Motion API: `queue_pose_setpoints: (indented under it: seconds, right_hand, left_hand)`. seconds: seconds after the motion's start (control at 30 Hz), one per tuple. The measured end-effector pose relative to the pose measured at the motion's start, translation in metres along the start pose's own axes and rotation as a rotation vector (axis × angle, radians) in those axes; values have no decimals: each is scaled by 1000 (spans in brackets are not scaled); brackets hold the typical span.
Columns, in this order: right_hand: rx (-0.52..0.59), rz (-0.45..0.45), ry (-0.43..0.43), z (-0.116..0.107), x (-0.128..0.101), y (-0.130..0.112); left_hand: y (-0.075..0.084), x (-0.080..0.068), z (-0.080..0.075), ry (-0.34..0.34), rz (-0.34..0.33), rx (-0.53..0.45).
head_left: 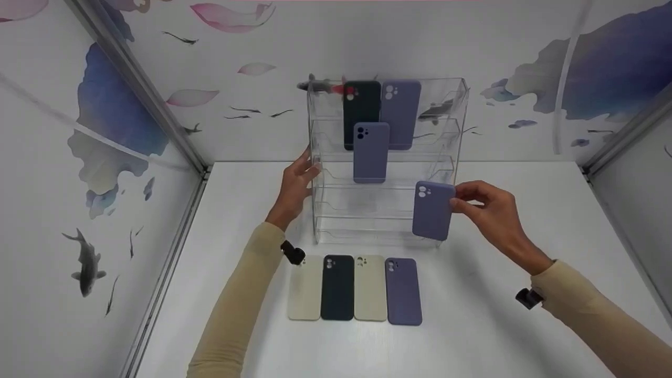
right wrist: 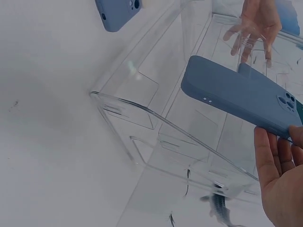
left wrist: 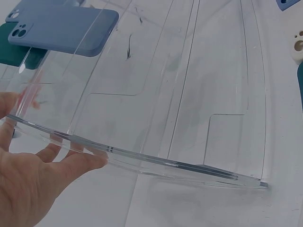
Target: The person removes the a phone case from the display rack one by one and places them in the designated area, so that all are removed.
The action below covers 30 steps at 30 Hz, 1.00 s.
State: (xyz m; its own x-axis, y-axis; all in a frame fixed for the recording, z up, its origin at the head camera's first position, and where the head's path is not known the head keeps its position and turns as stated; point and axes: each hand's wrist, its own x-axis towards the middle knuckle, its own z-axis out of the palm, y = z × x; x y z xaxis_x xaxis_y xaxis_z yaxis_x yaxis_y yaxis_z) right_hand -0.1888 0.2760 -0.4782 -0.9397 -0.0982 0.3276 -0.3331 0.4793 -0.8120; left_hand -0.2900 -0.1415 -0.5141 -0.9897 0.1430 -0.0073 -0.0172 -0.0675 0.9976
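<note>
Your right hand (head_left: 491,210) pinches a lavender silicone phone case (head_left: 433,211) by its right edge, thumb and fingers curled on it, camera cut-out up. The case hangs upright just in front of the right side of the clear acrylic tiered display rack (head_left: 451,157), level with a lower tier; whether it touches the rack cannot be told.

Your left hand (head_left: 296,186) rests against the rack's left side wall, fingers nearly straight and laid on the acrylic edge, gripping nothing; the left wrist view shows the fingers (left wrist: 71,163) flat under the clear panel.

In the rack: 1 dark green phone case (head_left: 361,113) and 1 lavender case (head_left: 400,113) side by side on the top tier, and 1 lavender case on the tier below (head_left: 371,152).

On the white counter (head_left: 499,325), in front of the rack, 4 cases lie flat in a row, edges touching: cream (head_left: 305,289), dark green (head_left: 337,289), cream (head_left: 370,289), lavender (head_left: 403,291).
</note>
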Motion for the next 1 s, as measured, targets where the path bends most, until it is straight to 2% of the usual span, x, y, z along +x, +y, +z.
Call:
queue_pose_setpoints:
  seconds: [0.47,1.0]
  right_hand:
    - [-9,33,-6,-2,-20,16]
    - [-50,80,-38,-8,-43,31]
  left_hand:
    - [0,1,0,19,-7,11]
    - [-1,1,0,6,-10,-1]
